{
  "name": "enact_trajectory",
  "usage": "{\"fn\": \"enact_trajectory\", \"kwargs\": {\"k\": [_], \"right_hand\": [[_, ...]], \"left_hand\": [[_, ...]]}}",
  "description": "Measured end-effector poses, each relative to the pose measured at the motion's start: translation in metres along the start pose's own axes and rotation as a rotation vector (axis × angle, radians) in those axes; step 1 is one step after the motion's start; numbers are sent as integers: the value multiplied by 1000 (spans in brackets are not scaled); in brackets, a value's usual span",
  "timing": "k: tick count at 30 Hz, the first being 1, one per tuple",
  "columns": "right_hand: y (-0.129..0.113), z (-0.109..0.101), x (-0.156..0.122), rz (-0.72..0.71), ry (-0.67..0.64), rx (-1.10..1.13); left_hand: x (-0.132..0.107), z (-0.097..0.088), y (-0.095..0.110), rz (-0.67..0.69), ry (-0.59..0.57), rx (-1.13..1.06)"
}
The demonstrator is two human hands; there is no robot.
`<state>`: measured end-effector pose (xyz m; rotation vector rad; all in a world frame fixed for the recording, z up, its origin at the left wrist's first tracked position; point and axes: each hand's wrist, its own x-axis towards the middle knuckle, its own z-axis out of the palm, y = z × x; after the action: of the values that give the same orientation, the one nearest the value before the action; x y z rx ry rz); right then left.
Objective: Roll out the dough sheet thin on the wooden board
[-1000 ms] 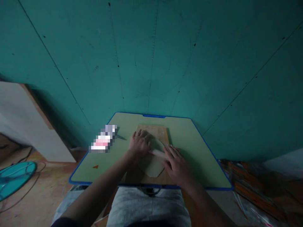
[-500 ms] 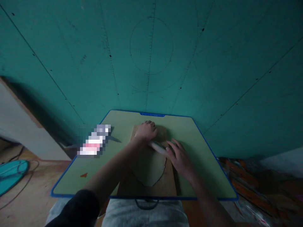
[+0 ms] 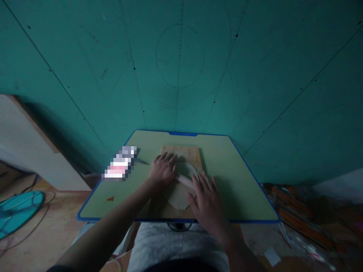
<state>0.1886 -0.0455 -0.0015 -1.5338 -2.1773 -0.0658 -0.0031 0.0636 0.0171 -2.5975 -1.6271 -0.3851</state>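
Observation:
A pale rolling pin (image 3: pixel 185 181) lies slantwise across a thin round sheet of dough (image 3: pixel 176 196). Under the dough is a wooden board (image 3: pixel 181 150), its far end in sight. My left hand (image 3: pixel 163 170) is closed over the pin's far left end, fingers pointing away from me. Over the pin's right end lies my right hand (image 3: pixel 206 200), fingers long and slightly apart, thumb toward the dough. Both ends of the pin are hidden under the hands.
The board rests on a small pale-green table (image 3: pixel 232 170) with a blue rim. A knife blade (image 3: pixel 141 161) sticks out beside a blurred-out patch at left. Nearby lies a small orange scrap (image 3: pixel 110 198). A green wall (image 3: pixel 181 75) rises behind the table.
Both hands have come nearer to me with the rolling pin, and the board's far end now shows. My left fingers have stretched out from a tighter curl. The view has shifted slightly.

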Motion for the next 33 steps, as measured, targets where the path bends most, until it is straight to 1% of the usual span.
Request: {"fn": "enact_trajectory", "kwargs": {"k": [2, 5, 7, 10, 12, 14, 16, 18, 20, 22, 24, 28, 31, 33], "right_hand": [[-8, -2, -6, -6, -11, 13], [-7, -1, -6, -8, -3, 42], [0, 2, 1, 7, 20, 45], [17, 6, 16, 45, 53, 32], [30, 10, 27, 79, 62, 29], [42, 12, 36, 125, 64, 37], [53, 14, 43, 164, 56, 50], [59, 16, 47, 187, 35, 62], [61, 16, 47, 198, 11, 66], [58, 16, 45, 194, -2, 61], [49, 15, 40, 160, -3, 52], [22, 9, 28, 58, 3, 35], [2, 5, 18, 35, -7, 40], [-9, 3, 13, 30, -21, 26]], "left_hand": [[-7, -1, -1, -4, 0, 9], [-1, -2, 0, -5, -14, 16], [13, -1, 3, -13, -35, 19], [40, 4, 7, -41, -87, 20], [59, 7, 9, -11, -128, 15], [76, 11, 13, 51, -147, -3], [91, 14, 17, 73, -132, -29], [103, 16, 21, 40, -92, -55], [109, 16, 23, 0, -52, -75], [106, 16, 22, -18, -31, -86], [95, 14, 18, -32, -18, -87], [57, 10, 7, -55, -3, -65], [28, 11, -2, -31, 28, -18], [14, 13, -8, -9, 50, 11]]}}
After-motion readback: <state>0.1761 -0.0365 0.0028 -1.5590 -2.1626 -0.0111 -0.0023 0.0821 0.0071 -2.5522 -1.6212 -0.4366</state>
